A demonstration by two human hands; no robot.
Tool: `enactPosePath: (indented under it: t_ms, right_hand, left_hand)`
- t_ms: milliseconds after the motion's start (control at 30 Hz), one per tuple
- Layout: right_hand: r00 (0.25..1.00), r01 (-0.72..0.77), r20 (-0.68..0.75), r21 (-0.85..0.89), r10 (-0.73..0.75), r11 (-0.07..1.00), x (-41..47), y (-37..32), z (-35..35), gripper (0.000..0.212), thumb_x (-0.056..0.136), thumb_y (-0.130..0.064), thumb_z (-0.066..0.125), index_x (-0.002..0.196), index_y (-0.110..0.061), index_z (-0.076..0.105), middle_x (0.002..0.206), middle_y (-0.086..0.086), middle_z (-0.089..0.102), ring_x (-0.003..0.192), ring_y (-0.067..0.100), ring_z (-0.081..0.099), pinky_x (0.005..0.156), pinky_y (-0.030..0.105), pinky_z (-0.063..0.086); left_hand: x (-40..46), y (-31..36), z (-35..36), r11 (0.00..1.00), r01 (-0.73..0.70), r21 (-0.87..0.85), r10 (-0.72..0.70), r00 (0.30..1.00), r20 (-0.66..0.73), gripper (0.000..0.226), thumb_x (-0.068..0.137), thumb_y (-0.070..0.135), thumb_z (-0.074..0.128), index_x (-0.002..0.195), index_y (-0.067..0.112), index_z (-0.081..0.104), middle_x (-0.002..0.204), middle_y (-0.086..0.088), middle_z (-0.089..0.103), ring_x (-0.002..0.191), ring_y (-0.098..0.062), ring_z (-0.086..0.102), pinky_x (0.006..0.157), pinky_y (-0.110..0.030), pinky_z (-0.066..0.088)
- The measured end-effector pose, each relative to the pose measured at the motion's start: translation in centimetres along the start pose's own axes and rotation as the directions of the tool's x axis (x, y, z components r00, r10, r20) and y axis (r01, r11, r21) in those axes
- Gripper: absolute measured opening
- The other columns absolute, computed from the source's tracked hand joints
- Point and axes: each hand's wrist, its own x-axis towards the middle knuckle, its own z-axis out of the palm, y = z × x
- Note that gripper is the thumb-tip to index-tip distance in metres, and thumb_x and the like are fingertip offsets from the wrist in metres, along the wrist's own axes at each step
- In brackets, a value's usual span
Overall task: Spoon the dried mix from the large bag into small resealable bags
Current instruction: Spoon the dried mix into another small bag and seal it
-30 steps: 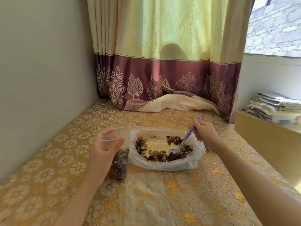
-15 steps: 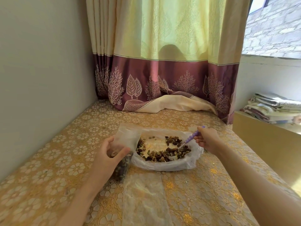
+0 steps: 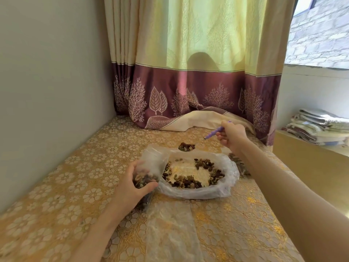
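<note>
Left hand [image 3: 135, 183] grips small resealable bag [image 3: 151, 167], fingers curled round its part-filled lower end; bag mouth leans over rim of large bag [image 3: 222, 188]. Large bag lies open on gold floral table cover [image 3: 62, 186], dried mix [image 3: 186, 181] ringed round bare centre. Right hand [image 3: 231, 136] raised beyond large bag, fingers closed round purple spoon handle [image 3: 215, 133]; spoon bowl [image 3: 187, 147] heaped with mix, above far rim. Flat empty bags [image 3: 170, 235] lie nearest viewer. Curtain [image 3: 198, 76] behind; folded cloths [image 3: 319, 127] at right.
</note>
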Motion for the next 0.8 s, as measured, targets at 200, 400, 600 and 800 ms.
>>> enactPosePath:
  t_ms: [200, 400, 600, 800]
  right_hand:
    - [0.995, 0.068, 0.078, -0.015, -0.067, 0.998, -1.5, -2.4, 4.0, 0.039, 0.098, -0.017, 0.040, 0.061, -0.006, 0.048, 0.039, 0.004, 0.056, 0.028, 0.003, 0.038, 0.030, 0.013, 0.025]
    - [0.964, 0.226, 0.176, -0.161, -0.197, 0.961, -2.9, -3.0, 7.3, 0.043, 0.097, -0.022, 0.045, 0.058, -0.007, 0.053, 0.060, 0.012, 0.057, 0.038, 0.009, 0.041, 0.032, 0.016, 0.029]
    - [0.822, 0.568, 0.277, -0.344, -0.497, 0.747, -5.9, -3.4, 9.0, 0.044, 0.096, -0.025, 0.052, 0.054, -0.013, 0.059, 0.046, -0.003, 0.056, 0.034, 0.003, 0.048, 0.037, 0.011, 0.035]
    - [0.789, 0.614, 0.226, -0.268, -0.571, 0.743, -6.3, -3.3, 8.2, 0.041, 0.095, -0.024, 0.054, 0.057, -0.012, 0.061, 0.041, -0.007, 0.056, 0.035, 0.005, 0.049, 0.040, 0.016, 0.038]
  left_hand:
    - [0.0, 0.0, -0.1, 1.000, -0.004, -0.028, 0.004, 1.000, 0.018, 0.074, 0.067, 0.028, 0.080, 0.125, 0.036, 0.036, 0.108, 0.021, 0.046, 0.086, 0.014, 0.053, 0.065, -0.002, 0.043]
    - [0.3, -0.3, -0.3, 0.999, 0.031, -0.035, -0.029, 0.998, 0.057, 0.082, 0.066, 0.029, 0.081, 0.133, 0.029, 0.033, 0.119, 0.007, 0.049, 0.097, 0.005, 0.053, 0.072, -0.008, 0.045]
    - [0.3, -0.6, -0.5, 1.000, 0.019, 0.015, -0.020, 0.996, 0.087, 0.080, 0.070, 0.031, 0.079, 0.133, 0.033, 0.030, 0.126, 0.008, 0.045, 0.111, -0.009, 0.048, 0.091, -0.026, 0.038]
    - [0.3, -0.6, -0.5, 0.997, 0.034, 0.074, -0.044, 0.988, 0.145, 0.087, 0.066, 0.036, 0.081, 0.131, 0.036, 0.024, 0.114, 0.013, 0.046, 0.094, 0.002, 0.051, 0.071, -0.011, 0.037]
